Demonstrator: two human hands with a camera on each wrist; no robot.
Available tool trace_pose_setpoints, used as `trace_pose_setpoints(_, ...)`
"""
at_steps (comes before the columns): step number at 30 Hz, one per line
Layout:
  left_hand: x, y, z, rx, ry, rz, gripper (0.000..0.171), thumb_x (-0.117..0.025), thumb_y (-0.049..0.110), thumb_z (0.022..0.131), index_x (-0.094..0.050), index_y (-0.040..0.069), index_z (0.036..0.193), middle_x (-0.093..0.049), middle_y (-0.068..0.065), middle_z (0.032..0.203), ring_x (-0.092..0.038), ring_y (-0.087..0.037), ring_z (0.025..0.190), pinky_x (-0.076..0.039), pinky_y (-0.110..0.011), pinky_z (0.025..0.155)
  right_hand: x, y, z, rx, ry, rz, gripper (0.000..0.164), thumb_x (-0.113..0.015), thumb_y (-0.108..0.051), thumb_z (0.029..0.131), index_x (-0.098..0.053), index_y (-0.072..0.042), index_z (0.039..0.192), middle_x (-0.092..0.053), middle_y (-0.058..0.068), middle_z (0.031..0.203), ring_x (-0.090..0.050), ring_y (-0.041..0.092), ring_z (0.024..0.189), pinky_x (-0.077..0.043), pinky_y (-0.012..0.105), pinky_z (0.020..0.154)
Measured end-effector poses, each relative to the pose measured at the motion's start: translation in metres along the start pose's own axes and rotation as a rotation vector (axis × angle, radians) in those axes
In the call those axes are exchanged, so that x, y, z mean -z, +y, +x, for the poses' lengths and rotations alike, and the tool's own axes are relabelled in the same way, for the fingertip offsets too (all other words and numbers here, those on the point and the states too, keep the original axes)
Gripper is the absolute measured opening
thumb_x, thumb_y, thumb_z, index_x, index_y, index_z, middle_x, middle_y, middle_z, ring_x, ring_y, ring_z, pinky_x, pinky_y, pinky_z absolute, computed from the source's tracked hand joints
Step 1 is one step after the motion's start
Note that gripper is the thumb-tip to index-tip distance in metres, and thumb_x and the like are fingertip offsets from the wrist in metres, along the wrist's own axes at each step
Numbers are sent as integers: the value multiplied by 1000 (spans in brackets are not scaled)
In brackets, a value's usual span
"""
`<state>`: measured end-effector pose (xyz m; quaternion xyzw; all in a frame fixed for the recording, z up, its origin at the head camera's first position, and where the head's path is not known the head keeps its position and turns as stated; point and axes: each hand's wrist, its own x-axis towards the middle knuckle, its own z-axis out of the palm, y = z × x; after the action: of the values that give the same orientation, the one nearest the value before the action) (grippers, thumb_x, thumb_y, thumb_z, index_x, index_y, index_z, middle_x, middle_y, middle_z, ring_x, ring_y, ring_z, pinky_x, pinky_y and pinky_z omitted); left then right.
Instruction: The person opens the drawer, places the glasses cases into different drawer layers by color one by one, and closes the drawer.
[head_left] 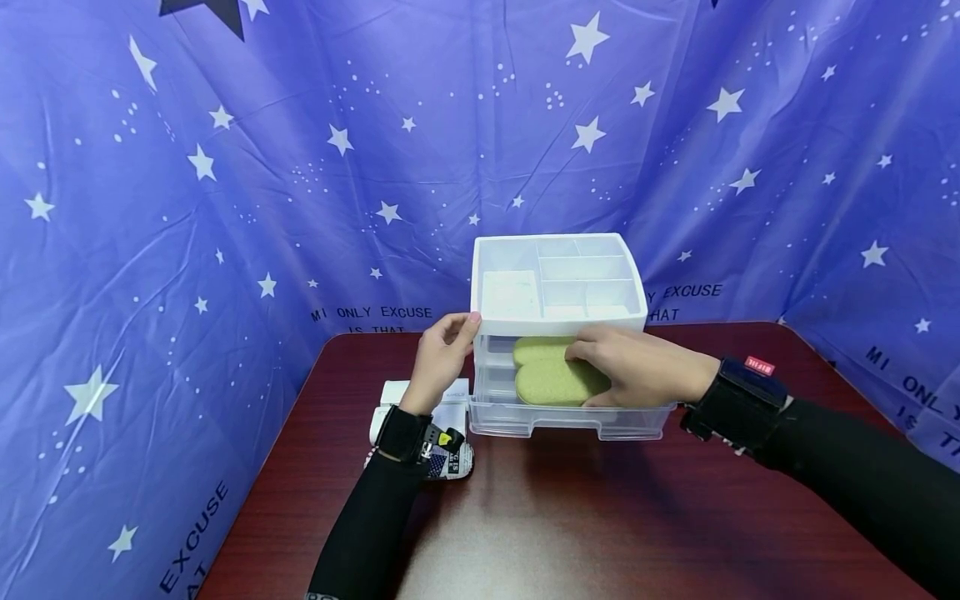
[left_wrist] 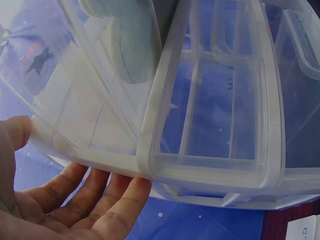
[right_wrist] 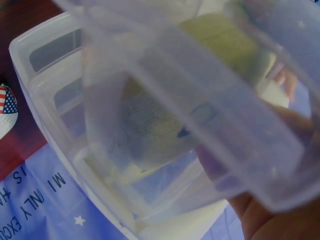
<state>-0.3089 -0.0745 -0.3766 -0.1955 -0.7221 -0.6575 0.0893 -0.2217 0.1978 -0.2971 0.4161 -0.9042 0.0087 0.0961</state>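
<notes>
A white drawer unit (head_left: 558, 323) with a compartmented top stands on the table, a clear drawer (head_left: 498, 417) pulled out at its front. In that drawer lies a yellow-green, soft-looking item (head_left: 553, 383) with rounded ends; a small dark printed mark shows on it in the right wrist view. My right hand (head_left: 637, 362) reaches into the drawer and grips the right side of this item, fingers bent over it and thumb low. My left hand (head_left: 441, 354) holds the unit's upper left corner, thumb on the front edge, fingertips (left_wrist: 137, 187) against the white frame.
Left of the unit, partly behind my left wrist, lie white items (head_left: 393, 392) and a rounded piece with a flag print (head_left: 453, 462). The dark red table (head_left: 570, 525) extends in front. A blue star-patterned curtain (head_left: 450, 167) hangs close behind and at both sides.
</notes>
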Motion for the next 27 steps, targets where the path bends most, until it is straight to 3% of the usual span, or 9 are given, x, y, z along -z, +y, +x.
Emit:
trace_pose_setpoints(8, 0, 1, 0, -1, -11, 8, 55, -59, 51, 94, -63, 3, 121, -63, -11, 115, -59, -21, 106, -54, -29, 88, -3, 2, -1, 16, 15, 3, 54, -86, -36, 70, -65, -4, 108, -54, 1, 95, -48, 10, 81, -46, 26, 67)
trace_pose_setpoints(14, 0, 0, 0, 1, 6, 9, 54, -59, 51, 94, -63, 4, 119, -64, -9, 112, -61, -19, 104, -54, -27, 86, -4, 5, -1, 31, 25, 25, 43, -84, -37, 73, -65, -8, 99, -53, -1, 89, -45, 9, 77, -42, 23, 62)
trace_pose_setpoints(27, -1, 0, 0, -3, 8, 8, 54, -59, 51, 94, -63, 3, 120, -64, -9, 113, -61, -20, 105, -54, -27, 86, -4, 6, -5, 26, 41, 51, 35, -79, -39, 81, -65, -12, 97, -50, -2, 84, -41, 7, 73, -35, 20, 58)
